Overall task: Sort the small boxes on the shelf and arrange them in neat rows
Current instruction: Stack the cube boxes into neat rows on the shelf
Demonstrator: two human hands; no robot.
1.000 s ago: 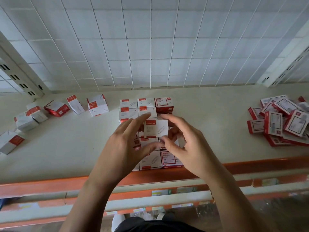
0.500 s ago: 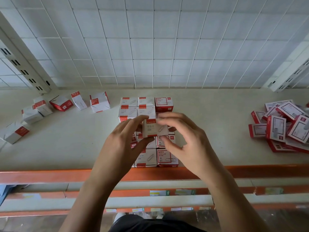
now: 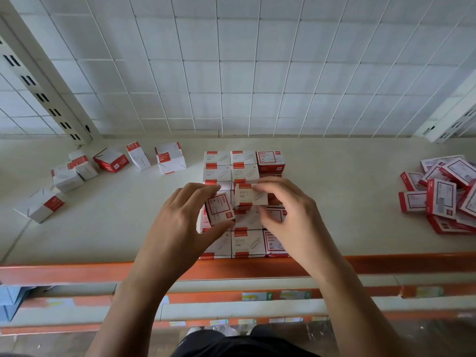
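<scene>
Fingers (image 3: 206,188) of left hand (image 3: 177,228) pinch a tilted box (image 3: 220,208); right hand (image 3: 291,215) pinches a level box (image 3: 249,195) above the block (image 3: 243,166). Recommend squaring edges before release onto the shelf (image 3: 103,215).

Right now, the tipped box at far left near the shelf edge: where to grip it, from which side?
Take the tipped box across its two long white side faces, coming from above. It lies on its side at an angle, alone on the shelf, so both flanks look clear for fingers; the red-labelled end faces right, and pinching the ends would probably be less steady.
</scene>
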